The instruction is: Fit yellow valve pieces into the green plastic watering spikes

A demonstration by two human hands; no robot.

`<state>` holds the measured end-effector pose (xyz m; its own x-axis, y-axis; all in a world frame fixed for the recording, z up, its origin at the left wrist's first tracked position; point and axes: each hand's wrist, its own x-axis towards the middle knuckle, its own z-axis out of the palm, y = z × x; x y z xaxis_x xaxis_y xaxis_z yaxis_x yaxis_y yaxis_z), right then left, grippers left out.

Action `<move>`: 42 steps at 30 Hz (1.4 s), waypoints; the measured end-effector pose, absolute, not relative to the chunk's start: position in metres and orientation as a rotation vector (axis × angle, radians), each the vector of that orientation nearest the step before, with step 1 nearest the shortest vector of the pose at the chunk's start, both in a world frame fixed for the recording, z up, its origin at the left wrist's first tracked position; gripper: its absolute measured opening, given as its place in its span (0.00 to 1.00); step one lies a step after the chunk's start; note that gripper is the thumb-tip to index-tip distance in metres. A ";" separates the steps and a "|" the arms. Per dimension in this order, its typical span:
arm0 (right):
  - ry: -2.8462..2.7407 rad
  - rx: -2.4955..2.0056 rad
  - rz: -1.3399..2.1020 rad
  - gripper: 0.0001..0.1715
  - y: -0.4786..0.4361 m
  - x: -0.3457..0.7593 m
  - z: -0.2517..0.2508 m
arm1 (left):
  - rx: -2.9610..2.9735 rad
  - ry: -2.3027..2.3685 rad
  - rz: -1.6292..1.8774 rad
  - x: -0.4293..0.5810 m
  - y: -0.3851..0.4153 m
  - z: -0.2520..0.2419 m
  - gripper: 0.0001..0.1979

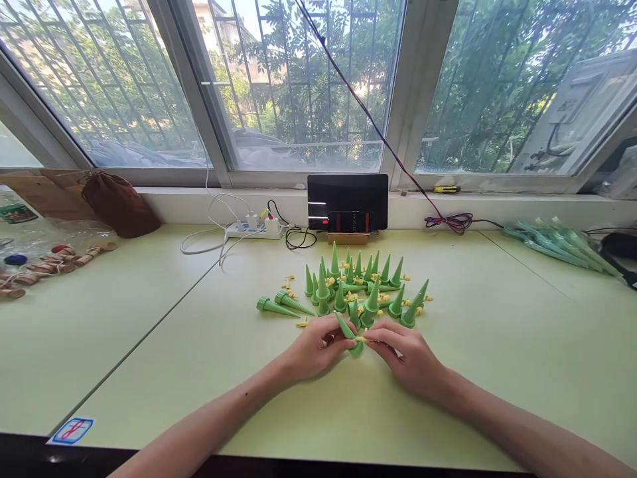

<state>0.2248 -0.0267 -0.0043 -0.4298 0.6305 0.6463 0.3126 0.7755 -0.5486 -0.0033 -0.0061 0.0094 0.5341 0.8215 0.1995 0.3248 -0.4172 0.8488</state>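
Note:
My left hand (316, 346) is closed around a green plastic watering spike (344, 325), its tip pointing up and left and its wide capped end down and right. The fingertips of my right hand (411, 355) pinch a small yellow valve piece (361, 339) against the side of that spike near its wide end. How far the piece sits in the spike I cannot tell. Just beyond my hands stands a cluster of green spikes (371, 302), most upright on their caps, with small yellow pieces (383, 299) scattered among them. Two spikes (273, 306) lie on their sides at the left.
A phone (351, 222) leans on a stand before a black tablet (318, 189) at the sill. Left of them is a power strip (256, 230) with cables. A brown bag (119, 202) and wooden pieces (44, 267) lie far left; pale green plastic packets (562, 245) lie right.

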 end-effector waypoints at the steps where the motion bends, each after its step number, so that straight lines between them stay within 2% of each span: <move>1: -2.044 -0.704 0.435 0.12 -0.026 0.225 -0.005 | 1.991 0.926 0.798 -0.003 -0.006 0.009 0.07; 31: -2.165 -0.920 0.483 0.12 -0.027 0.225 -0.018 | 2.387 0.850 0.745 -0.006 -0.010 0.004 0.06; 42: -2.250 -1.009 0.463 0.18 -0.026 0.227 -0.020 | 2.452 0.827 0.715 -0.006 -0.011 0.003 0.07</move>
